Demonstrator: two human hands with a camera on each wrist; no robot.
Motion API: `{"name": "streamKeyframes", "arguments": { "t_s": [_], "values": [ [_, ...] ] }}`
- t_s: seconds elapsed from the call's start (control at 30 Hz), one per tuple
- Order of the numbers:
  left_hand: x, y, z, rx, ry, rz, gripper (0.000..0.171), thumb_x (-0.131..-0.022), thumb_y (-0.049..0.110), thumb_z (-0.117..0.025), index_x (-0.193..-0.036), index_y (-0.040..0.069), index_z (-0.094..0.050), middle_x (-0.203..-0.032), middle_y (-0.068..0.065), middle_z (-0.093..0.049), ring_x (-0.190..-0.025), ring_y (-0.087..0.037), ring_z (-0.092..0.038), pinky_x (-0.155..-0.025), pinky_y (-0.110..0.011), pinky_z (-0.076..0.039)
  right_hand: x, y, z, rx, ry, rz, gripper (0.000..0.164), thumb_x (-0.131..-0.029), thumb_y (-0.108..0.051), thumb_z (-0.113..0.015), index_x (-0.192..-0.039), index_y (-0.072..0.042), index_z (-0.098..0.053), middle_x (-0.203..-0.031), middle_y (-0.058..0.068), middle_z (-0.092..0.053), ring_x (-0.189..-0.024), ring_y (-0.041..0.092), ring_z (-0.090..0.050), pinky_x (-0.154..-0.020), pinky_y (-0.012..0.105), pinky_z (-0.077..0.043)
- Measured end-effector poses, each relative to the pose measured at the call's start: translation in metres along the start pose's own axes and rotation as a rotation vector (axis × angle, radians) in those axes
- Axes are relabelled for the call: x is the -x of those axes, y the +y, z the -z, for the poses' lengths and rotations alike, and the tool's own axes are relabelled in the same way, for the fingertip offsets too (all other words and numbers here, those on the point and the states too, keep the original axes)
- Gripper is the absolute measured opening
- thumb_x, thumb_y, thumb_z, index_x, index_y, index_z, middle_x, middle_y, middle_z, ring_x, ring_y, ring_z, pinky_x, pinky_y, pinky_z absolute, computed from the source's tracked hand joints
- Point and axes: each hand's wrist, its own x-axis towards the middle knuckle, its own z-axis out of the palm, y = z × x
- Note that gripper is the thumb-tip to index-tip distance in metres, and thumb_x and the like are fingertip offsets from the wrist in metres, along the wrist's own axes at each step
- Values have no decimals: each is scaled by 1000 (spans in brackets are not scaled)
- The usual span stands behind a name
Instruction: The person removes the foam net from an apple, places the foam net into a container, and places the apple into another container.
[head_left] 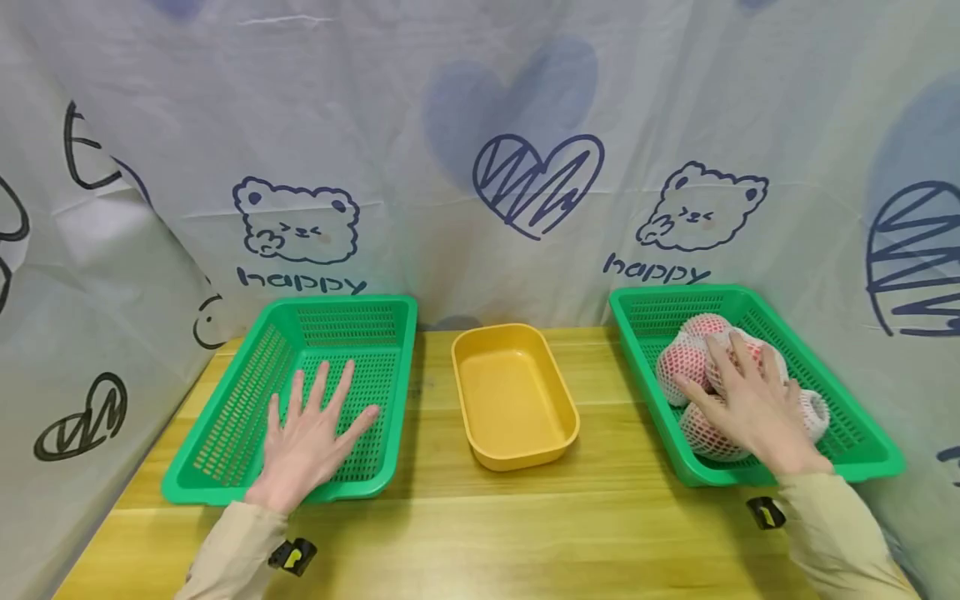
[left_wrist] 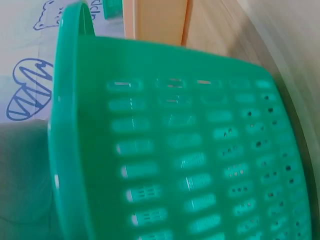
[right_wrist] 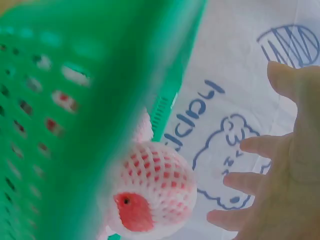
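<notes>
My left hand (head_left: pixel 303 446) hovers with spread fingers over the left green basket (head_left: pixel 408 375), whose slotted wall (left_wrist: pixel 150 55) fills much of the left wrist view. Several round red fruits in white foam nets (head_left: pixel 681 368) are piled in the right green basket (head_left: pixel 847 442). Over that pile is my right hand (head_left: pixel 761 417), fingers apart and holding nothing. From the right wrist, the right hand (right_wrist: pixel 280 160) appears raised to the side of one netted fruit (right_wrist: pixel 157 185), with a gap between fingertips and net.
Between the two baskets a yellow rectangular tub (head_left: pixel 517 400) stands on the wooden table (head_left: pixel 517 533). A white cloth (head_left: pixel 420 167) with printed bears and hearts hangs behind and at both sides. Small black devices (head_left: pixel 292 557) sit at the wrists.
</notes>
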Motion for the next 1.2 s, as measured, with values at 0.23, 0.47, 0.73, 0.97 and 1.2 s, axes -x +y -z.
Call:
{"name": "streamKeyframes", "arguments": {
  "t_s": [0.23,0.47,0.73,0.97,1.2],
  "values": [
    [2,10,-7,43,59,-63,78,-101,64,-38,-163,28,-7,-170,-16,-7,-155,-47,4,-121,-71,3,-17,13,20,-39,-17,-42,87,-101,-65,-35,-163,-17,2,-166,27,9,-144,66,9,-97,90,-12],
    [5,27,-22,126,182,-207,73,-103,53,-47,-163,30,-12,-170,-8,-18,-157,-39,-9,-125,-65,-2,-40,30,29,-101,-23,-19,86,-104,-57,-35,-161,-5,4,-162,38,6,-139,72,1,-100,88,-14],
    [13,51,-35,145,357,-365,64,-103,38,-54,-160,24,-29,-164,-6,-34,-153,-33,-28,-128,-55,-11,-56,45,29,-132,-56,-41,88,-104,-55,-36,-159,2,2,-159,43,3,-141,67,-6,-107,82,-14],
    [20,67,-42,102,371,-444,61,-103,40,-50,-158,20,-33,-162,-6,-39,-153,-31,-31,-128,-51,-12,-66,52,27,-101,-185,-101,101,-100,-57,-48,-157,4,10,-154,48,3,-136,72,-8,-107,82,-16],
    [20,78,-48,72,355,-476,60,-104,41,-49,-157,17,-35,-160,-7,-41,-152,-29,-32,-127,-53,-16,-71,52,23,-67,-286,-141,112,-94,-49,-62,-154,9,13,-145,57,-2,-125,80,-13,-98,85,-26]
  ]
}}
